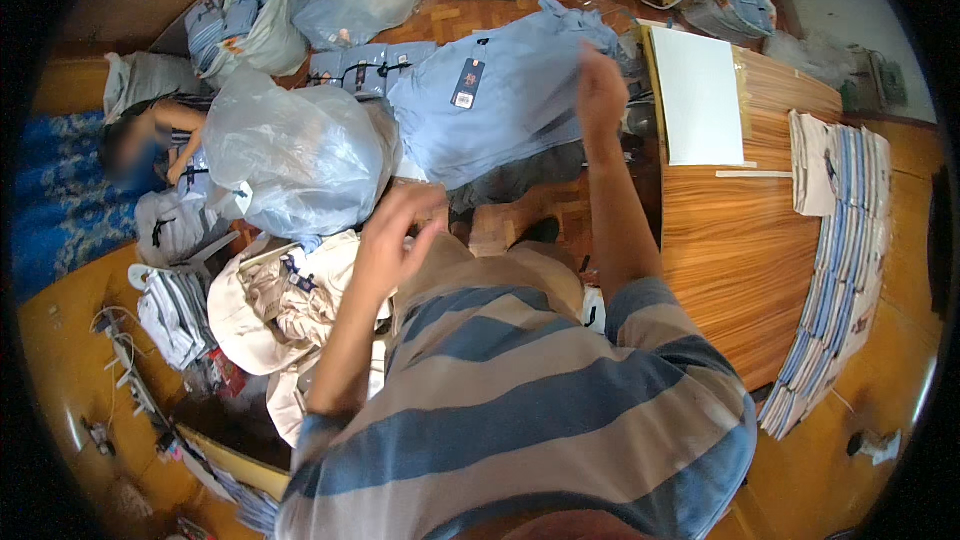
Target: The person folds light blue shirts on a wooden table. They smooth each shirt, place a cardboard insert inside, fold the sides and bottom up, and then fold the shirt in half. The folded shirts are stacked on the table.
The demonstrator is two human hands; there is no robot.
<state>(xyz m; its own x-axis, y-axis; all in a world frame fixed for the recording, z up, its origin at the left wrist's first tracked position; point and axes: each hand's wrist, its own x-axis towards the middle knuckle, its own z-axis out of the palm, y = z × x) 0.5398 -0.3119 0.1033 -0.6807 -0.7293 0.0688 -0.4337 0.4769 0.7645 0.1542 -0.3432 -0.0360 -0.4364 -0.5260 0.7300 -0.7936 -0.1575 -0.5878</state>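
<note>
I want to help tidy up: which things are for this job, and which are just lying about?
Seemingly in use: blue garment by the right hand; its dark tag.
Seemingly lying about: plastic bag; beige clothes; white sheet; folded garments.

The right hand, blurred, is at the right side of a light-blue shirt; the left hand is near a bulging plastic bag. Folded garments line the wooden counter.

catching a navy hang tag on the light-blue shirt: orange mark, white barcode panel, nothing readable!
</note>
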